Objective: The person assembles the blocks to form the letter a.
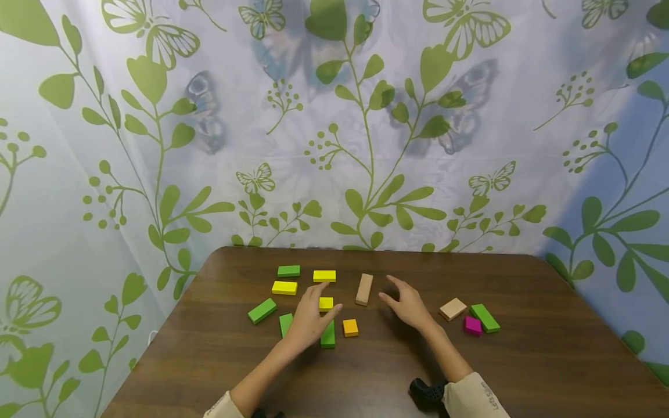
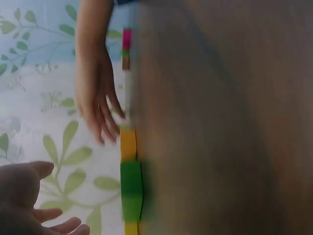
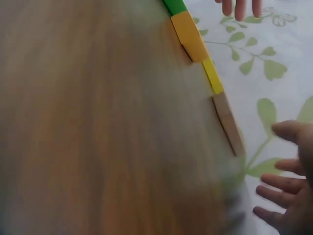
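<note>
My left hand [image 1: 308,318] hovers over a group of blocks with its fingers extended and nothing in its grasp. Beneath and beside it lie a yellow block [image 1: 326,304], a green block [image 1: 327,335] and another green block [image 1: 285,324], each partly covered by the hand in the head view. An orange block [image 1: 351,328] sits just right of it. My right hand [image 1: 410,305] is held apart from the left, fingers loosely spread and holding nothing. A natural wood block [image 1: 364,289] lies a little left of its fingertips. Both hands [image 2: 98,93] show above table level in the left wrist view.
Farther back lie yellow blocks [image 1: 324,276] and green blocks [image 1: 288,271]. On the right side are a wood block [image 1: 452,309], a green block [image 1: 485,318] and a magenta block [image 1: 473,325]. A leaf-patterned curtain [image 1: 366,145] hangs behind the brown table [image 1: 549,360].
</note>
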Tool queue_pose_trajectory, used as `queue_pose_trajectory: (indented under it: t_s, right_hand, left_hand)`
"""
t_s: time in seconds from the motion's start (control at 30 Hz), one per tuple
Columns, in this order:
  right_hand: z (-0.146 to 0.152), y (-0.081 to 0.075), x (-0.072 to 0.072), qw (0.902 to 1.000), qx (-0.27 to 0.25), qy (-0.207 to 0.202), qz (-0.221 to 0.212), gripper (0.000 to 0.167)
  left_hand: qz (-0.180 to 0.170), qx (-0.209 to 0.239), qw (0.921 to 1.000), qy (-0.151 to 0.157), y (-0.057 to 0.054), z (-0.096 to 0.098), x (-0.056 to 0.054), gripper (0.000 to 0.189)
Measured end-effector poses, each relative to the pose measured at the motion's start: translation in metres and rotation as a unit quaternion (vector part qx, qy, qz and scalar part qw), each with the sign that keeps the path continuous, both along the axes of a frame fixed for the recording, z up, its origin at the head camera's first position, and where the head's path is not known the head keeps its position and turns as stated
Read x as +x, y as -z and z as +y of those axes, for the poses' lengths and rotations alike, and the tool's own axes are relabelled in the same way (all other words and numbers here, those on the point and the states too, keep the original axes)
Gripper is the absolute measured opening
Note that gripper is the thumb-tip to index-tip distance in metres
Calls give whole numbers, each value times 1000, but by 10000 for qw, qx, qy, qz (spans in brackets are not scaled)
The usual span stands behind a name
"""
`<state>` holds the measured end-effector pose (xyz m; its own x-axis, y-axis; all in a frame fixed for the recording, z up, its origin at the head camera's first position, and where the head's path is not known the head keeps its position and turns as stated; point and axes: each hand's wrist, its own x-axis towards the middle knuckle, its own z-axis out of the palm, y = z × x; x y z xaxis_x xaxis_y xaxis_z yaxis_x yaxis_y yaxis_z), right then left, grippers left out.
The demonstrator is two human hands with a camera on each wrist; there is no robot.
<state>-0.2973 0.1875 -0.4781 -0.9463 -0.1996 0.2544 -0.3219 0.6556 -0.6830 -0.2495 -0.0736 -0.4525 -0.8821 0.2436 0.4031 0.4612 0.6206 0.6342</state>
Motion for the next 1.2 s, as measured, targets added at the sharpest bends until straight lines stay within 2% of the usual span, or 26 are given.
queue_pose_trajectory:
  t_s: [0.17, 0.33, 0.47, 0.57, 0.8, 1.07, 1.2]
  right_hand:
    - [-15, 12, -15, 9972, -729, 28, -183, 70]
    - [-23, 22, -25, 9950, -969, -19, -235, 75]
    - [-26, 27, -31, 9967, -778, -100, -194, 83]
    - [-26, 29, -34, 9990, -405, -99, -178, 88]
    - [-26, 29, -36, 9988, 344, -344, -80, 96]
    - [-25, 29, -32, 9976, 581, -343, 146, 95]
    - [-24, 29, -31, 9969, 706, -338, 35, 96]
  left_hand:
    - [-37, 642, 9976, 263, 11, 14, 5, 59]
    - [187, 687, 9964, 464, 27, 21, 6, 55]
    - [312, 609, 9960, 568, 37, 21, 5, 52]
    - [349, 505, 9962, 621, 41, 20, 4, 52]
    - [608, -1, 9961, 632, 52, 16, 2, 51]
    - [409, -232, 9961, 741, 57, 16, 3, 48]
    - [410, -270, 9963, 700, 58, 16, 3, 40]
